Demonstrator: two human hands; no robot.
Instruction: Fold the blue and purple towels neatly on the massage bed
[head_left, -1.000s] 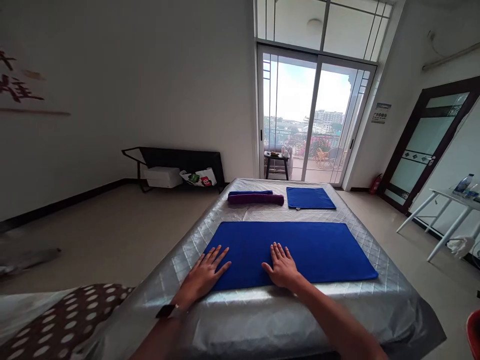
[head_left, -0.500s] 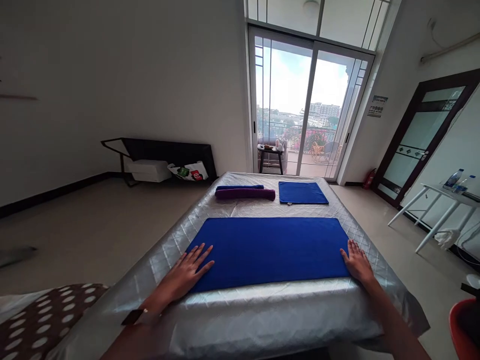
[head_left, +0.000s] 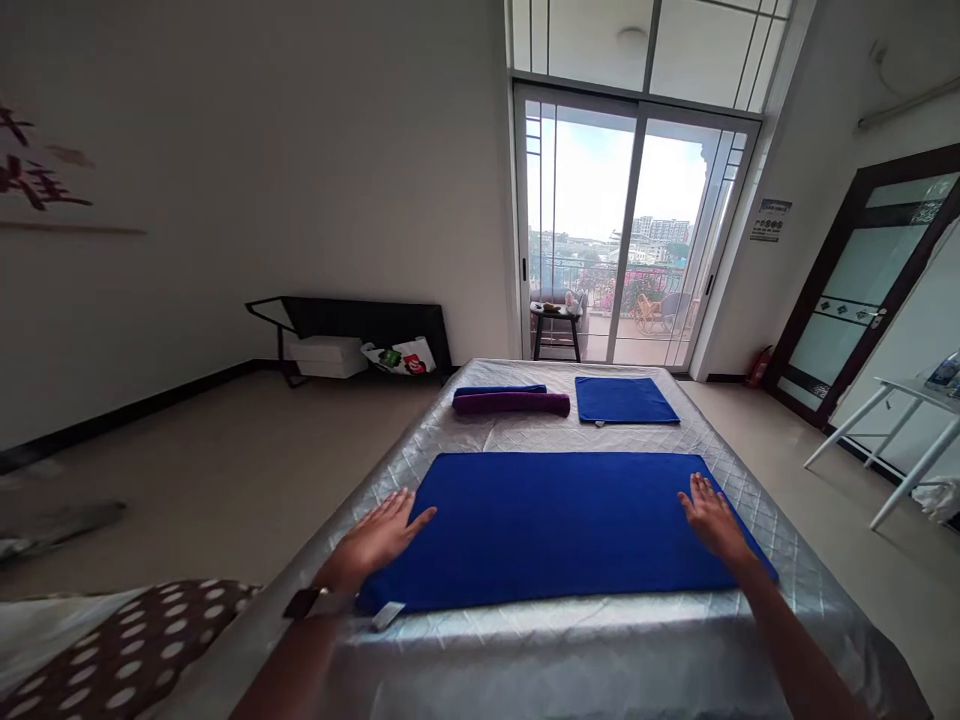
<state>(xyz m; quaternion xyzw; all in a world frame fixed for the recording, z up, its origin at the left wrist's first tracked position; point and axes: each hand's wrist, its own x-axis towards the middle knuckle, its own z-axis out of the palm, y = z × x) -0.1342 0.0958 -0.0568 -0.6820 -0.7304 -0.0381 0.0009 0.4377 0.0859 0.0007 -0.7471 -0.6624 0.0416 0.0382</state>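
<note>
A blue towel (head_left: 555, 530) lies flat across the silver quilted cover (head_left: 555, 660) of a bed, its white tag (head_left: 388, 615) showing at the near left corner. At its left edge is my left hand (head_left: 379, 540), fingers stretched out and holding nothing. My right hand (head_left: 712, 520) is at the towel's right part, palm down with fingers extended. Whether either palm presses on the cloth, I cannot tell. Farther back on the bed are a folded blue towel (head_left: 626, 400) and a rolled purple towel (head_left: 510, 403) with a rolled blue towel (head_left: 499, 391) behind it.
Brown polka-dot fabric (head_left: 142, 640) lies at the lower left. By the far wall stands a black folded frame (head_left: 367, 315) with a white box (head_left: 326, 357) and a printed bag (head_left: 401, 356). A white table (head_left: 919, 395) is on the right, near a dark-framed door (head_left: 847, 290).
My right hand has slid rightward from the towel's middle to its right side. My left hand has shifted left to the towel's edge, and the white tag now shows.
</note>
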